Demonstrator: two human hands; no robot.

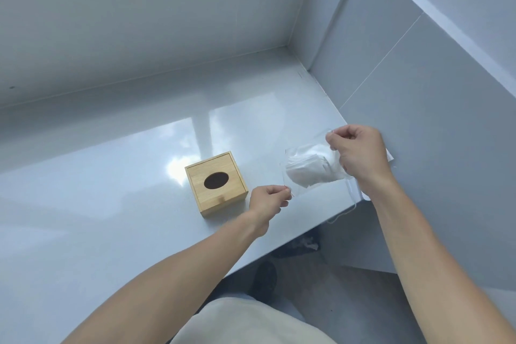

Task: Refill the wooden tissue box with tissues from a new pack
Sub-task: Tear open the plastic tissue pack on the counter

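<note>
Close up, we see our left hand point(268, 200) pinching one edge of the clear plastic tissue pack point(310, 167) between curled fingers, while our right hand point(356, 152) pinches the far edge, holding the pack above the glossy grey counter point(111, 204). We judge the film thin, slippery and the tissues light and soft; grip is best at the seams. Just beside our left hand sits the wooden tissue box point(216, 183), lid on, oval slot dark.

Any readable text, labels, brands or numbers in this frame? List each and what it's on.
None readable.
Wooden tissue box: plain wood, no print.
Clear tissue pack, held between left hand and right hand: no legible print; thin red edge marks, too small to read.
</note>
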